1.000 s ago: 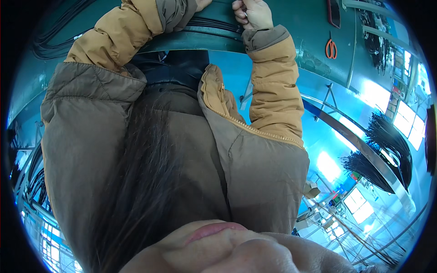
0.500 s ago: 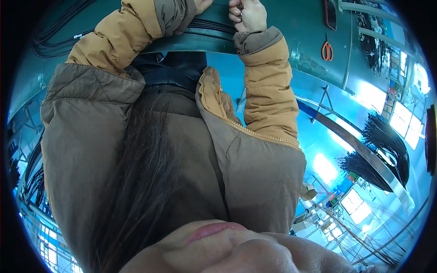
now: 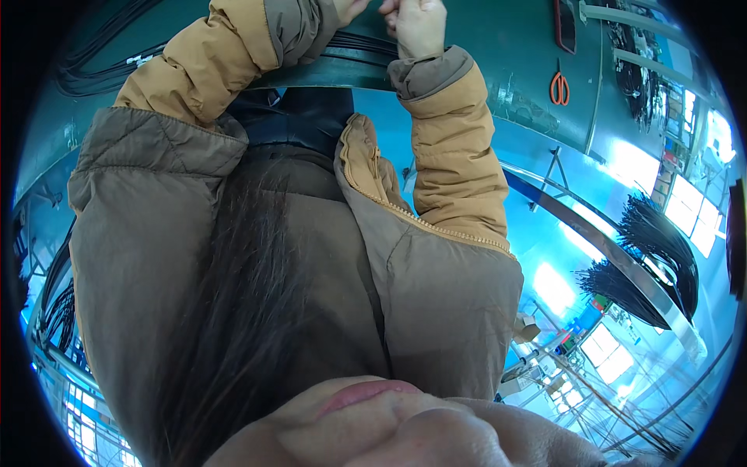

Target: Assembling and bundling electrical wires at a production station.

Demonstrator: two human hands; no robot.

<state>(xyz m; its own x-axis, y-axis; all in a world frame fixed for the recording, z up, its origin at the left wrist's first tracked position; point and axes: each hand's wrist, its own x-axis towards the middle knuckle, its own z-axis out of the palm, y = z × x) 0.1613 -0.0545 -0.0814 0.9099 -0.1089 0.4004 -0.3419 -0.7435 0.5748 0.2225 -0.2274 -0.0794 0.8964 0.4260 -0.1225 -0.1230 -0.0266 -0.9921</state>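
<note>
At the top edge, my left hand [image 3: 352, 9] is partly cut off by the picture, so its fingers are hidden. Close beside it on the right, my right hand [image 3: 419, 29] is closed, fingers curled in. Whatever it holds, if anything, does not show. Below both hands, a bundle of thin black cables [image 3: 362, 40] runs across the green tabletop [image 3: 513, 93]. More of these cables loop at the far left, with small white pieces [image 3: 140, 59] on them.
Orange-handled scissors [image 3: 559, 88] lie on the table to the right, below a dark phone with a red edge [image 3: 566, 25]. Farther right are metal rack arms [image 3: 630, 15] with dark cables, and a curved metal rail [image 3: 615, 253] with hanging black bundles [image 3: 661, 249].
My right hand has shifted left, nearer to my left hand, and its forearm has moved with it. My left hand has moved slightly right.
</note>
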